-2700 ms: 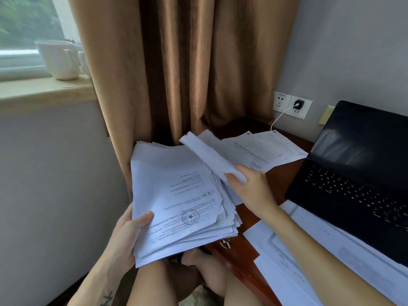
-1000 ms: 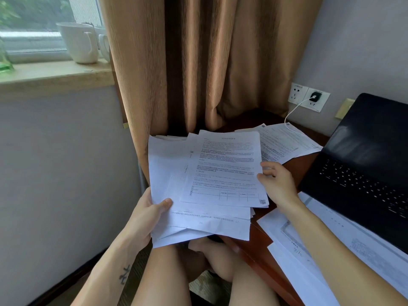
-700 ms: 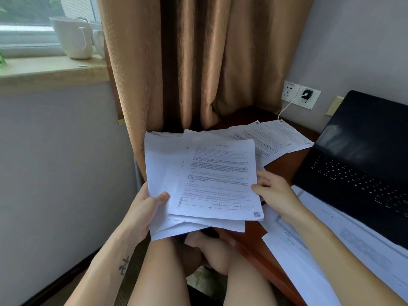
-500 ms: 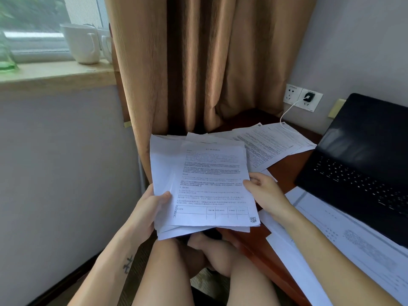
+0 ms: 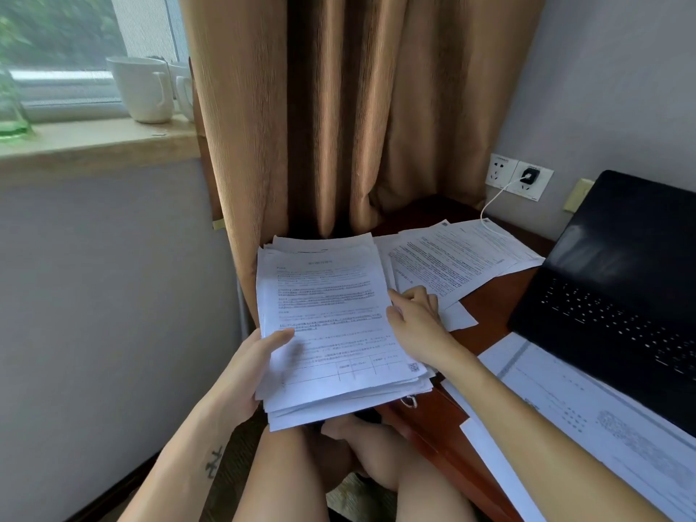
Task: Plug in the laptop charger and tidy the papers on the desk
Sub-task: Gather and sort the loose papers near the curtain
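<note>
Behind, white ceramic mugs (image 5: 145, 88) stand on a window sill (image 5: 94, 141) beside a tan curtain (image 5: 357, 107). The left hand (image 5: 244, 371) clamps a stack of white printed papers (image 5: 331, 325) over the lap, and the right hand (image 5: 418, 322) pinches its right edge. Further right, a black charger plug (image 5: 529, 176) sits in the wall socket (image 5: 501, 169) near the open black laptop (image 5: 621, 280).

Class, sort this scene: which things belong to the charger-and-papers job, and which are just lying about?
Job: paper stack between left hand and right hand; loose sheets; laptop; charger plug.
Lying about: white mug; curtain; green glass.
</note>
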`<control>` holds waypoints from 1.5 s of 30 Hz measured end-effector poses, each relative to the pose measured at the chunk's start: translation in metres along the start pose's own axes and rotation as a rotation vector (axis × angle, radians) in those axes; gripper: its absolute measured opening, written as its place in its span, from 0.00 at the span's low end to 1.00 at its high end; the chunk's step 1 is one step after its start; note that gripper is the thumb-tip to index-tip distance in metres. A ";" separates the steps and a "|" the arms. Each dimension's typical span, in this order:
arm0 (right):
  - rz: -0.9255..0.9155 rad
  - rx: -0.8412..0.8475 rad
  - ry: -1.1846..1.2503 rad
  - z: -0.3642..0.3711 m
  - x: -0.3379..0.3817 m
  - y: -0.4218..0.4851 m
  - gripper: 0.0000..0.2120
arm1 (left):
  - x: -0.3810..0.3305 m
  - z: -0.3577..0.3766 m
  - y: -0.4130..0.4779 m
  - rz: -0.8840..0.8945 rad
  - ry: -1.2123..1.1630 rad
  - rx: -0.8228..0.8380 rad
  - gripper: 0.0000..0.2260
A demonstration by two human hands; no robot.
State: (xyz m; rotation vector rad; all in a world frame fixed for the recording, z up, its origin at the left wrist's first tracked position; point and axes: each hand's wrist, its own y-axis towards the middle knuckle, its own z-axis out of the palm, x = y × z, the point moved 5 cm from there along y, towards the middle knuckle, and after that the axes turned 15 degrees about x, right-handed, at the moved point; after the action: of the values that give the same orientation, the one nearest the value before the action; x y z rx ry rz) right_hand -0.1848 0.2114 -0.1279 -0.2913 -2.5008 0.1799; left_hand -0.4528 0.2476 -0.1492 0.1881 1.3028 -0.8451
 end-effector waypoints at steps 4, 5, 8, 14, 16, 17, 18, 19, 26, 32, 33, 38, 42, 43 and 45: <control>-0.002 -0.048 0.034 -0.011 -0.017 0.004 0.22 | 0.001 -0.001 0.004 -0.016 0.047 -0.006 0.12; 0.008 -0.076 0.007 -0.018 -0.024 0.004 0.23 | 0.002 -0.001 0.005 -0.008 0.051 -0.012 0.12; 0.073 -0.058 -0.236 -0.035 -0.051 0.001 0.31 | 0.006 -0.004 0.006 0.036 0.035 -0.058 0.13; 0.052 0.076 -0.316 -0.047 -0.075 -0.002 0.32 | 0.005 -0.015 0.002 0.112 -0.040 -0.118 0.15; 0.008 -0.024 -0.386 -0.051 -0.073 -0.001 0.26 | 0.005 -0.018 0.000 0.133 -0.069 -0.132 0.16; -0.011 -0.058 -0.407 -0.050 -0.072 -0.001 0.24 | 0.005 -0.020 -0.001 0.137 -0.087 -0.138 0.16; -0.024 -0.079 -0.417 -0.050 -0.071 -0.001 0.23 | 0.005 -0.022 -0.002 0.139 -0.109 -0.147 0.16; -0.031 -0.092 -0.430 -0.050 -0.070 -0.001 0.22 | 0.005 -0.026 -0.003 0.141 -0.127 -0.159 0.16; -0.036 -0.097 -0.595 -0.051 -0.070 -0.002 0.20 | -0.009 -0.043 -0.015 0.193 -0.122 -0.221 0.16; -0.133 0.093 -0.363 -0.049 -0.061 -0.012 0.32 | -0.014 -0.050 -0.023 0.228 -0.100 -0.237 0.16; -0.147 0.190 -0.330 -0.040 -0.054 -0.017 0.39 | -0.013 -0.051 -0.024 0.229 -0.096 -0.242 0.16; -0.101 0.384 -0.435 -0.013 -0.032 -0.030 0.50 | -0.013 -0.057 -0.025 0.226 -0.098 -0.247 0.15; -0.101 0.249 -0.490 -0.012 -0.022 -0.036 0.42 | -0.017 -0.067 -0.029 0.235 -0.086 -0.254 0.17; -0.111 0.204 -0.496 -0.011 -0.020 -0.038 0.41 | -0.019 -0.069 -0.030 0.240 -0.088 -0.257 0.17; -0.124 0.159 -0.523 -0.009 -0.018 -0.040 0.37 | -0.019 -0.073 -0.031 0.244 -0.093 -0.268 0.17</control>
State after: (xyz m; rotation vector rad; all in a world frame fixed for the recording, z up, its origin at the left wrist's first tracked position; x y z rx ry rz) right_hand -0.1714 0.1688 -0.1229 -0.0192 -2.9848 0.4510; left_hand -0.5288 0.2757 -0.1432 0.0914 1.2620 -0.4618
